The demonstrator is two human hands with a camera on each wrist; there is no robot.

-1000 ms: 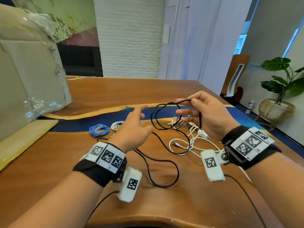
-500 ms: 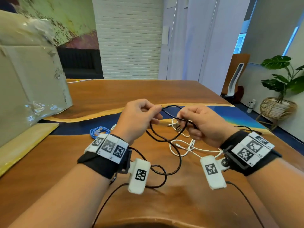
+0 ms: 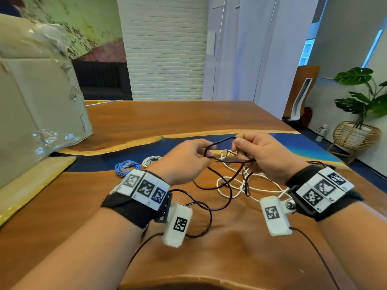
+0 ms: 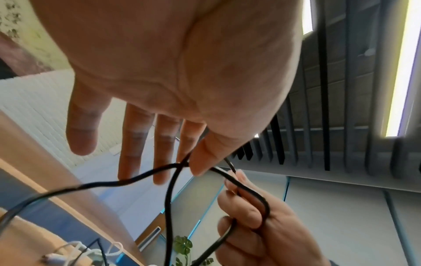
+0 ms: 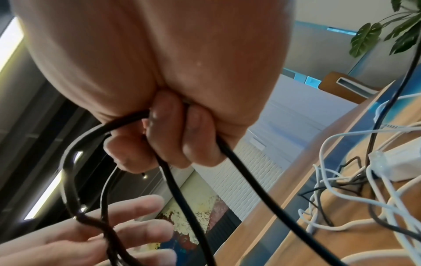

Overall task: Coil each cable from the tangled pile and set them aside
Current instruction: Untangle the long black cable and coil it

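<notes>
- The left hand (image 3: 184,160) is raised above the wooden table (image 3: 240,258), pinching the black cable (image 3: 217,143) between thumb and forefinger where two strands cross; in the left wrist view the other fingers (image 4: 136,140) stretch out straight, away from the cable.
- The right hand (image 3: 266,155) is clenched around the same black cable, close beside the left hand; in the right wrist view its curled fingers (image 5: 168,136) trap several strands against the palm.
- Between the two hands the black cable forms a small loop held in the air, arching up over the gap and sagging back below it.
- From the hands the rest of the black cable drops to the table and trails toward the person in loose curves, passing under the left wrist.
- Beneath and just beyond the right hand lies the tangled pile: white cables (image 3: 234,185) looped over one another on the wood, with dark strands running through them; the right wrist view shows a white plug body (image 5: 398,162) among them.
- A coiled blue cable (image 3: 125,167) rests on the table to the left of the hands, just at the blue resin strip, and a small coiled white cable (image 3: 151,160) lies right beside it.
- A large cardboard box (image 3: 37,101) stands at the far left of the table.
- A potted plant (image 3: 360,114) in a woven basket stands on the floor to the right.
</notes>
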